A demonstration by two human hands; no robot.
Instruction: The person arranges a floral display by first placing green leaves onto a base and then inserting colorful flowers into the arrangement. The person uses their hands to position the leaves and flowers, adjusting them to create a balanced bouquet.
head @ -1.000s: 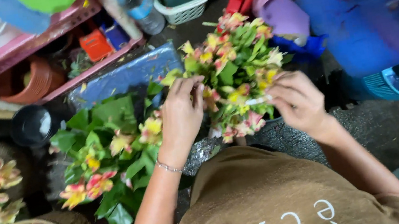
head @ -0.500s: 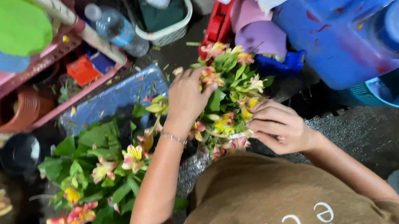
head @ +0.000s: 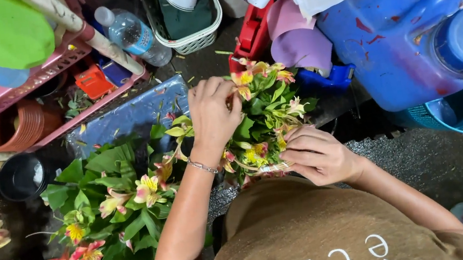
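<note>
Two bare hands working a bunch of yellow-pink flowers beside a big blue jug.

The blue jug [head: 404,36] fills the upper right; everything else is placed from it. Left of it and a little lower lies the flower bunch [head: 263,123], its long axis running from the blooms up near the jug's lower left corner down toward the person's chest, stems nearest the body. A looser heap of the same flowers [head: 118,216] lies well to the left and lower. The right hand [head: 318,157] sits at the stem end, below the jug, fingers closed around the stems. The left hand [head: 213,114], with a thin bracelet at the wrist, is farther from the jug, at the bunch's upper left edge, fingertips pinched narrow on a bloom.
</note>
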